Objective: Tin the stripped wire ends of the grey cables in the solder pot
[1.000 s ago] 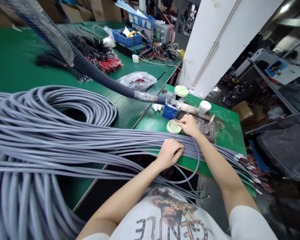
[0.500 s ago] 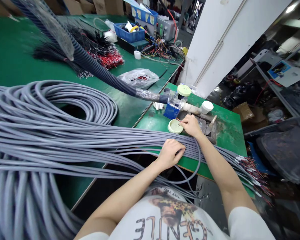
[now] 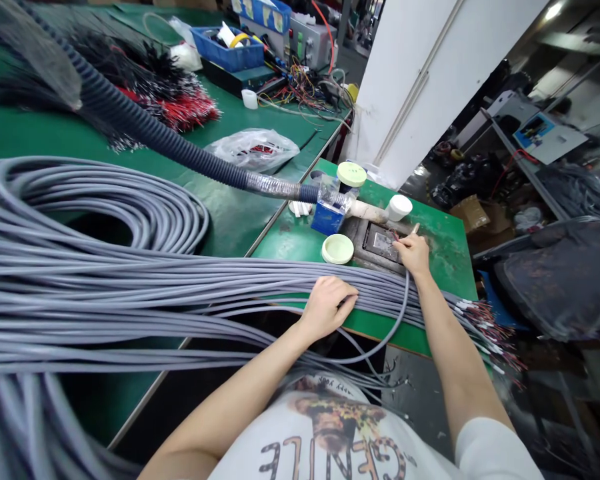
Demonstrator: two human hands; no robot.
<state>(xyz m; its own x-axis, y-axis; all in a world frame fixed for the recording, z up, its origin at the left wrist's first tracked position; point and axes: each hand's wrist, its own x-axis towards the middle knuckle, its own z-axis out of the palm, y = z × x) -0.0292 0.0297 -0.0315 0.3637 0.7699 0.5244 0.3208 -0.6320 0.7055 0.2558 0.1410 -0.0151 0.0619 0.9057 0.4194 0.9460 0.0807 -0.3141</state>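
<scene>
A thick bundle of grey sheathed cables (image 3: 130, 287) runs across the green bench (image 3: 443, 257) in front of me. My left hand (image 3: 327, 308) is curled over the bundle, holding it down. My right hand (image 3: 413, 255) pinches the end of one grey cable (image 3: 407, 297) beside a dark metal tray (image 3: 380, 241). Thin wire tips poke out over that tray, and the pinch itself is partly hidden by my fingers. A pale green lid (image 3: 338, 249) lies just left of the tray, apart from both hands.
A black corrugated conduit (image 3: 180, 157) ends at a blue box (image 3: 326, 218). Beyond it lie red and black wire bunches (image 3: 180, 110), a plastic bag (image 3: 255, 150), a blue bin (image 3: 227, 57) and a white pillar (image 3: 410, 87). Stripped cable ends (image 3: 485, 330) hang past the bench edge.
My right hand has moved right, from above the pale green lid to the far side of the metal tray. The left hand stays on the bundle, and the view has shifted slightly.
</scene>
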